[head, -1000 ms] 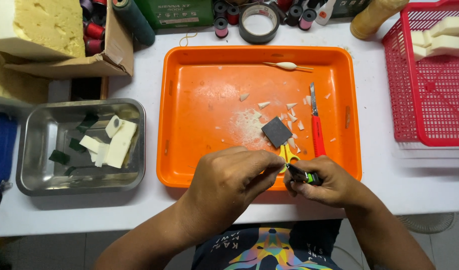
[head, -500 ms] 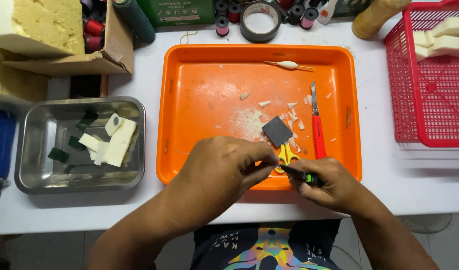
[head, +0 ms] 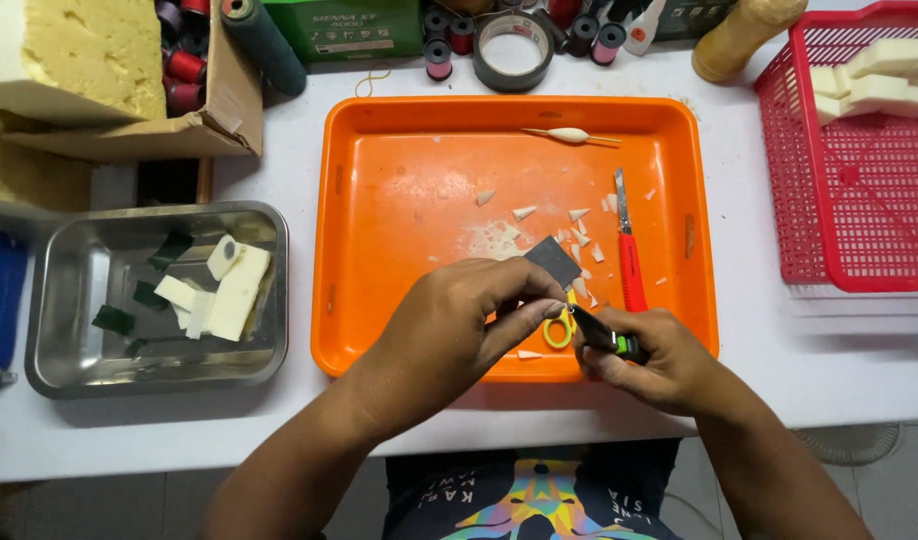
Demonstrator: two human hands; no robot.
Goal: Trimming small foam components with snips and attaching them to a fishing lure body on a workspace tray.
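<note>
One small dark grey square piece (head: 553, 259) is pinched in the grip of the left hand (head: 459, 325), thumb and forefinger clenched on its lower edge, above the near rim of one orange tray (head: 399, 200). One dark tool with a green end (head: 607, 338) is grasped by the right hand (head: 659, 360), fingers clenched around its handle and its tip brought to just below the grey piece. Between the two hands, one small pair of yellow-handled scissors (head: 559, 328) is seen lying in the tray, partly hidden.

One red-handled craft knife (head: 629, 262) is laid in the tray just right of the grey piece, blade pointing away. About a dozen small white offcuts (head: 524, 212) are scattered around the tray's middle; an exact count cannot be made. One cream spindle-shaped float on a thin stick (head: 569, 134) is set near the far rim.

On the white surface (head: 839, 370) to the left, one steel pan (head: 79, 370) is placed, in which a few white foam pieces (head: 237, 292) and several dark green scraps are held. To the right, one red basket (head: 859, 190) with white blocks is seen. One roll of dark tape (head: 514, 50) and one cardboard box with yellow foam (head: 89, 60) are set at the far side.
</note>
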